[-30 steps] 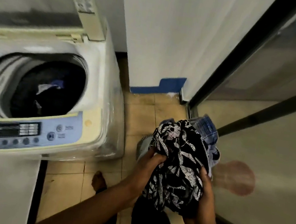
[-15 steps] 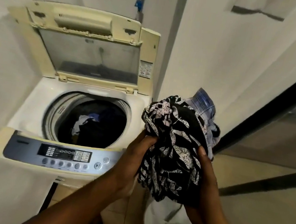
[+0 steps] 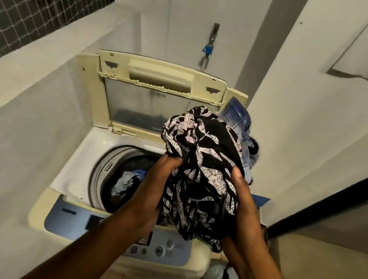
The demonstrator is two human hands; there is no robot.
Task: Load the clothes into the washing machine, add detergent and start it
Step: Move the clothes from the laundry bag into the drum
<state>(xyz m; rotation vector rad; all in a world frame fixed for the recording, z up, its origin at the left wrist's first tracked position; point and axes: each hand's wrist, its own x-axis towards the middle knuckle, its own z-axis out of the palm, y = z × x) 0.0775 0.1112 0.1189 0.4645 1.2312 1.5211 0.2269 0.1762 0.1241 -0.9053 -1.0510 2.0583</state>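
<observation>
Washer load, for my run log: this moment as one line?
lid open | both hands gripping clothes bundle | drum partly loaded

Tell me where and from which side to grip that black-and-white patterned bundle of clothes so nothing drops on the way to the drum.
Probably best to grip the patterned bundle low on both flanks, as the left hand and right hand do now. It is a loose, bulging wad with a blue plaid garment riding behind its top, so squeezing inward from both sides pins the layers together.
</observation>
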